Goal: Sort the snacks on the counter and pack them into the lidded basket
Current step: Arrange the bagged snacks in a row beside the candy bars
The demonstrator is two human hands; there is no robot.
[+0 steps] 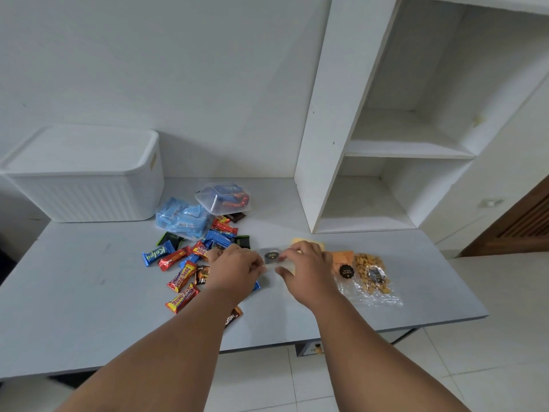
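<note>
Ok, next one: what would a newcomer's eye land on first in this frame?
Two hands meet at the middle of the counter, the left hand and right hand pinching a small clear packet with a round black label. Left of them sprawls a bright heap of red and blue chocolate bars, and the white lidded basket sits at the back left with its lid on.

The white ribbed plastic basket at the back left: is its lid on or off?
On. The flat white lid covers the whole top of the white ribbed plastic basket; none of its inside shows.
</note>
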